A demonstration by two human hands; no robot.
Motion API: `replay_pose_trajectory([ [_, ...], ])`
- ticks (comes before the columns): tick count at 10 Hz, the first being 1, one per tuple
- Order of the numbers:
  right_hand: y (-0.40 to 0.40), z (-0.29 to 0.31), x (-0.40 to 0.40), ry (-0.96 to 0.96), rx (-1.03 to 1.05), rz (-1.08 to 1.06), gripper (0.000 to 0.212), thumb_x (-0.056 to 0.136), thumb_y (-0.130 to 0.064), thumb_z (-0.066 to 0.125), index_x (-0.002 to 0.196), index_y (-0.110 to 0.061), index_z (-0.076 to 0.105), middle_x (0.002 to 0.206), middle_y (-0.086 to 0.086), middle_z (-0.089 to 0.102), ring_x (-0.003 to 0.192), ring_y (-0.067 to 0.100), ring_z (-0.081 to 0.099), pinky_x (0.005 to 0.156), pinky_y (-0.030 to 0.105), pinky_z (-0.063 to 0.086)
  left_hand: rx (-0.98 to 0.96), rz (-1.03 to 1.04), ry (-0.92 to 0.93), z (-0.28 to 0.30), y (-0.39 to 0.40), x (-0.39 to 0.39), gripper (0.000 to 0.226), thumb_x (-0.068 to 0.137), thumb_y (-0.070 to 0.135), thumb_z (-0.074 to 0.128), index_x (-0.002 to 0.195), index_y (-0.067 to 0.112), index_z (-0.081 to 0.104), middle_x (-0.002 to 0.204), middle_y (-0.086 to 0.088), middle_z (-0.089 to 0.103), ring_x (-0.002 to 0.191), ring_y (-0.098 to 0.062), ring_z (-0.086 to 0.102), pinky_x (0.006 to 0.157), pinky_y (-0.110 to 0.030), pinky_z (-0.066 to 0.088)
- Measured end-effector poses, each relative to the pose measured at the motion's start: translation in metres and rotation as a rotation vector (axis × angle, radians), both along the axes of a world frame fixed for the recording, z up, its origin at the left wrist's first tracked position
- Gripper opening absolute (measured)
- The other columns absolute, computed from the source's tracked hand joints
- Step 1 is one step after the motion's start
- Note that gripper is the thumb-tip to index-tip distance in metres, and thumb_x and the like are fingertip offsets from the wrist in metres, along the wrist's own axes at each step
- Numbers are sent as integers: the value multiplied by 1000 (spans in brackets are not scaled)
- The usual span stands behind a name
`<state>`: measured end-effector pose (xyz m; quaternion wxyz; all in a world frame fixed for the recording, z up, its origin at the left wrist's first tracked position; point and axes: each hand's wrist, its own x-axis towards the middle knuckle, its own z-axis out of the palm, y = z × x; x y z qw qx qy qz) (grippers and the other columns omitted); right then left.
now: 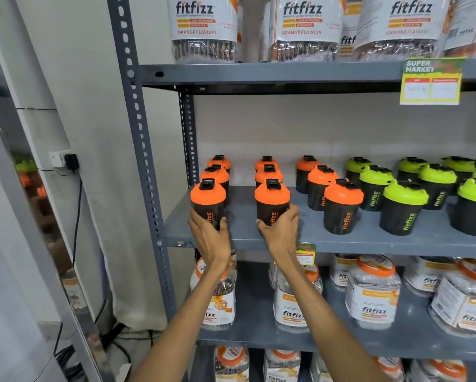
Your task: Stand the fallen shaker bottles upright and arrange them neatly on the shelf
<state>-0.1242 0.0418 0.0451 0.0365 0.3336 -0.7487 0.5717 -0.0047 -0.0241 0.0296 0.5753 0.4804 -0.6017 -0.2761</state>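
Note:
Black shaker bottles stand upright in rows on the grey middle shelf (308,238). Orange-lidded ones fill the left, green-lidded ones (404,208) the right. My left hand (210,238) grips the front bottle of the leftmost row (207,202) near its base. My right hand (282,230) wraps the front bottle of the second row (272,202) low on its body. A third orange row (341,208) runs slantwise beside them. No bottle in view lies on its side.
A perforated grey upright post (143,150) bounds the shelf on the left. Large fitfizz jars (203,28) sit on the shelf above and jars (371,296) on the shelves below. A yellow price tag (431,81) hangs at upper right. Cables and a wall socket (66,159) are to the left.

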Motion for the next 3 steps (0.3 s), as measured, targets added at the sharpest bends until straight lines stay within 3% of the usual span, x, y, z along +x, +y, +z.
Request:
replay_pose_trajectory([
  [1, 1, -5, -1, -6, 7, 14, 84, 69, -22, 87, 133, -5, 35, 134, 19, 48, 124, 36, 51, 98, 42, 48, -6, -3, -12, -3, 0, 1, 85, 89, 20, 71, 154, 5, 19, 156, -17, 33, 144, -36, 37, 114, -50, 40],
  [2, 10, 3, 4, -18, 21, 47, 97, 67, -25, 88, 140, -5, 28, 141, 20, 42, 131, 36, 44, 103, 44, 45, 7, 49, -29, -2, 8, 3, 97, 90, 31, 69, 157, 5, 5, 166, -16, 12, 153, -34, 17, 118, -52, 35],
  [3, 35, -8, 15, 47, -103, 63, 99, 71, -31, 85, 146, -11, 24, 145, 14, 36, 133, 24, 40, 102, 34, 44, -181, 120, -62, -12, 21, -1, 96, 93, 41, 63, 158, 12, -2, 168, -11, 0, 156, -29, 5, 121, -52, 30],
])
